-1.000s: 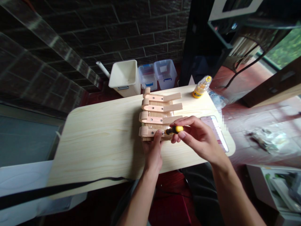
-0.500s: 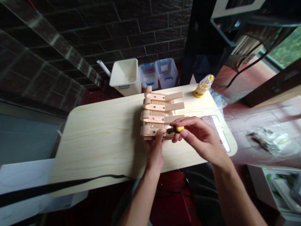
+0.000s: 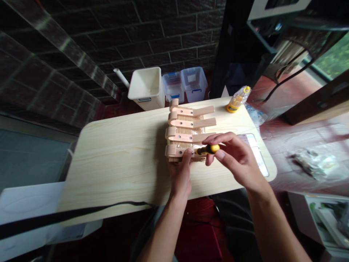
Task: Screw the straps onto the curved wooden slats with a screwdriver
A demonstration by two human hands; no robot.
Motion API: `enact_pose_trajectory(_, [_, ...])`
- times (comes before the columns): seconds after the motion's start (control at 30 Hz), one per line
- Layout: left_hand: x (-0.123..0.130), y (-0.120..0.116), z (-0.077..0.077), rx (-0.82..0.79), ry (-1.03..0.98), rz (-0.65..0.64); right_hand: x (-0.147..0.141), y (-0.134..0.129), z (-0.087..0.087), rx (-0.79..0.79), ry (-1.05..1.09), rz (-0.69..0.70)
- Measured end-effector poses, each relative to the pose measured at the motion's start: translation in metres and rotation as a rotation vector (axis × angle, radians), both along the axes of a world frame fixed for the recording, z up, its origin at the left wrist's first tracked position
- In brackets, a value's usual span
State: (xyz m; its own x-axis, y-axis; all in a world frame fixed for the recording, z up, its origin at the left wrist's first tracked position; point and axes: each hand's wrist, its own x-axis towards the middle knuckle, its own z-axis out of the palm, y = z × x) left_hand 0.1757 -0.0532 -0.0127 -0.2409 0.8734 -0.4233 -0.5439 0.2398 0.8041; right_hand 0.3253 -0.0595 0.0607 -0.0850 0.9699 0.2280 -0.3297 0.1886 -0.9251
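A wooden assembly [image 3: 185, 137] with several curved-ended pieces and dark screws lies on the pale table [image 3: 117, 156]. My left hand [image 3: 182, 178] grips its near edge, thumb on top of the nearest piece beside a screw. Between the fingertips of my right hand [image 3: 236, 156] is a short yellow and black screwdriver [image 3: 208, 149], its tip pointing left at the right-hand screw of that nearest piece. Whether the tip sits in the screw head is too small to tell.
A clear bottle-shaped case with yellow ends [image 3: 238, 99] stands at the back right of the table. A phone [image 3: 255, 153] lies by the right edge, partly behind my right hand. Beyond the far edge are a cream bin [image 3: 145, 87] and two clear boxes [image 3: 194, 83].
The view has shifted slightly, moving everything a little to the right. My right fingers have opened slightly around the screwdriver handle, which has tilted a little. My left hand keeps its hold.
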Motion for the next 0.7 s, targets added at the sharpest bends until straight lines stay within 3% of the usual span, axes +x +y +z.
enact_pose_trajectory(0.7, [-0.0007,0.0002,-0.0017,-0.05,0.055,0.01,0.0072,-0.002,0.0033,-0.012,-0.111,0.033])
